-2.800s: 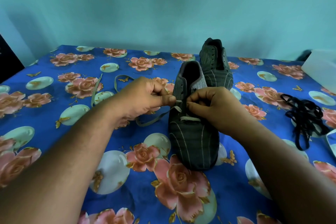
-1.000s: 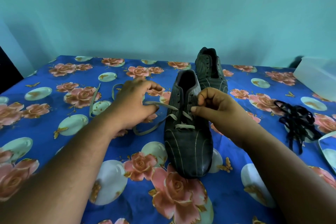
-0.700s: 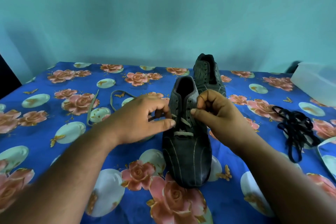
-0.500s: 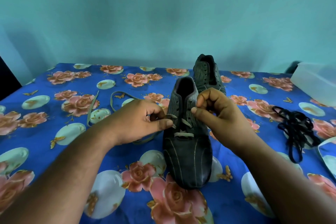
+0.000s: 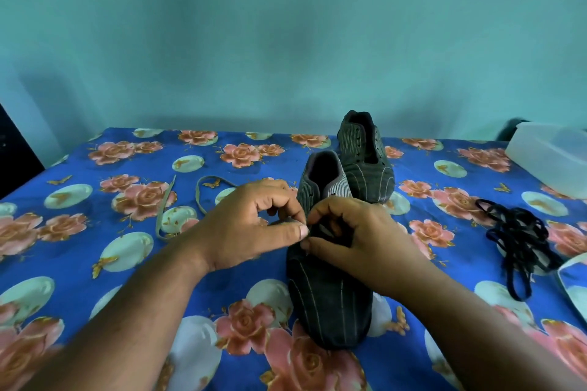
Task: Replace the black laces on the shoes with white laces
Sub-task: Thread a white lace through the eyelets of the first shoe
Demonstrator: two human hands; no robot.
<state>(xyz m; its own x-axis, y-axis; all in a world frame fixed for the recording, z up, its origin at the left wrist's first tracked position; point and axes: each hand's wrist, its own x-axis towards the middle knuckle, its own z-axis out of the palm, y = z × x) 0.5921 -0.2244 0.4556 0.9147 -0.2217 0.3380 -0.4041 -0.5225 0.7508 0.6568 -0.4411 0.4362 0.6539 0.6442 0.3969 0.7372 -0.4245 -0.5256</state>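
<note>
A dark pinstriped shoe (image 5: 330,301) stands in front of me, toe towards me. My left hand (image 5: 251,228) pinches the white lace (image 5: 162,216) at the shoe's left eyelets. My right hand (image 5: 359,241) lies over the lacing area, thumb and fingers curled at the lace; what it grips is hidden. The loose part of the white lace trails off to the left on the cloth. The second shoe (image 5: 365,162) stands behind, unlaced. A heap of black laces (image 5: 521,238) lies at the right.
Everything rests on a blue cloth with pink roses (image 5: 95,263). A translucent plastic box (image 5: 552,162) stands at the far right, another white strip (image 5: 571,263) at the right edge. A teal wall closes the back.
My right hand has dropped from the tongue onto the lacing area, and both hands now meet over the eyelets. The laced rows are now covered by my hands.
</note>
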